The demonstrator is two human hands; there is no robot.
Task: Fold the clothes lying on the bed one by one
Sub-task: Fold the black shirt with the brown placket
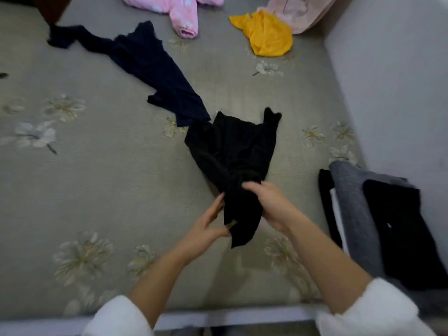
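Black garment (232,151) bunched | left hand (209,225) pinches its near hem | right hand (269,204) curls round its twisted middle | risk: navy garment (155,69) touching its far edge may drag along

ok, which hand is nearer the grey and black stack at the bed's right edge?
Right. The right hand grips the black garment left of the stack; the left hand pinches the same garment on its far side, farther from the stack.
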